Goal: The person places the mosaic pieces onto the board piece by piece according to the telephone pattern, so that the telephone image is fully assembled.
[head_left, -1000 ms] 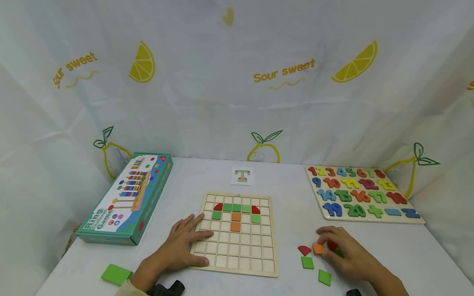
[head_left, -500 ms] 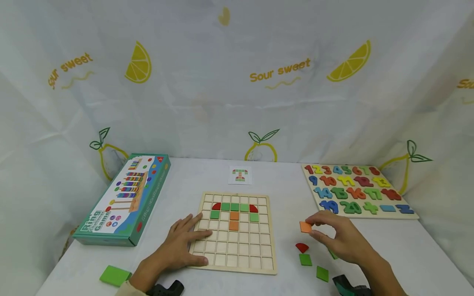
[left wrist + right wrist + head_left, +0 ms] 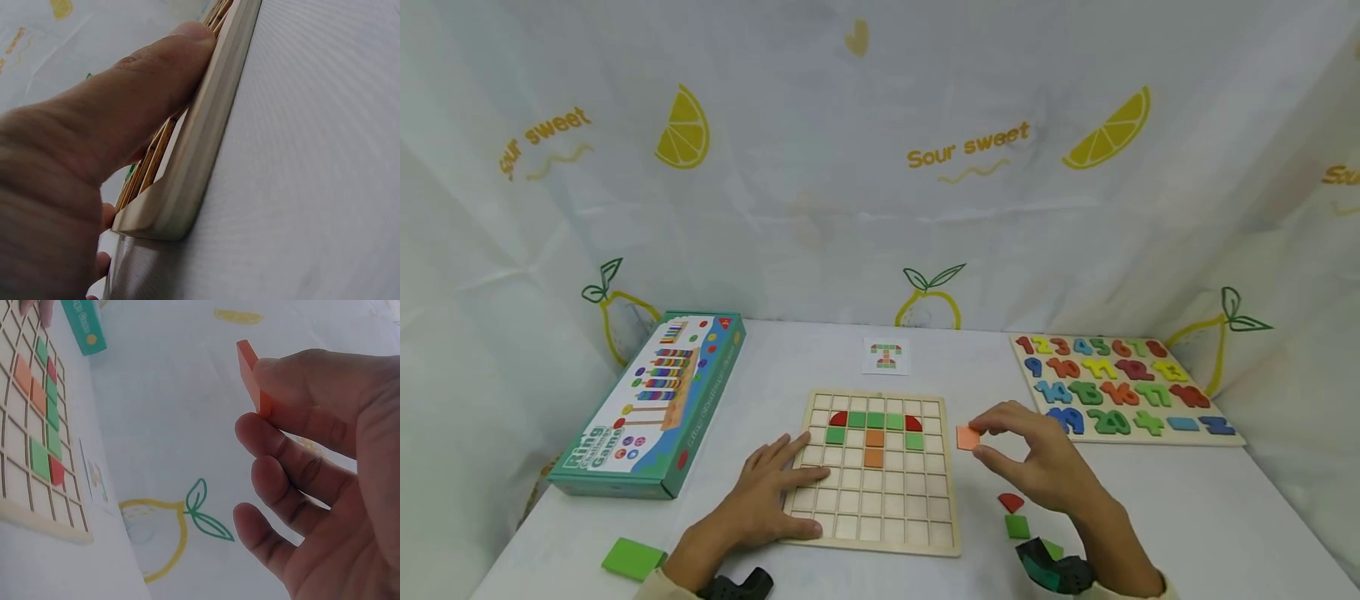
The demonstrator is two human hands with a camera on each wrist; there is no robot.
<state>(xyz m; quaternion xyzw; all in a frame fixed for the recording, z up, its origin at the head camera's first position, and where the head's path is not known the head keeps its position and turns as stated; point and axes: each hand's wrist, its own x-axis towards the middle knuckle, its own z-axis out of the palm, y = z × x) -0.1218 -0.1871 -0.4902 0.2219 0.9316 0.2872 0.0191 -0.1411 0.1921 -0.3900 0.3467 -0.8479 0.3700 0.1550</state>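
Observation:
My right hand (image 3: 1033, 454) pinches an orange square tile (image 3: 967, 437) between thumb and fingertips, just beyond the right edge of the wooden grid board (image 3: 955, 500). The right wrist view shows the tile (image 3: 252, 378) held by its edges, tilted up. My left hand (image 3: 771, 492) rests with spread fingers on the board's left side; in the left wrist view its thumb (image 3: 156, 69) lies over the board's edge frame (image 3: 200, 144). Green, red and orange tiles sit in the upper cells, with two orange squares (image 3: 874, 447) stacked down the middle. Behind the board lies a pattern card (image 3: 887, 367).
A red quarter-round tile (image 3: 1011, 502) and green squares (image 3: 1017, 527) lie below my right hand, partly hidden by the wrist strap. A number puzzle board (image 3: 1120, 400) lies back right, a game box (image 3: 655, 400) at left. A green block (image 3: 634, 559) is front left.
My right hand has picked up the orange tile from among the loose pieces and carried it up and left toward the board. The left hand has stayed on the board.

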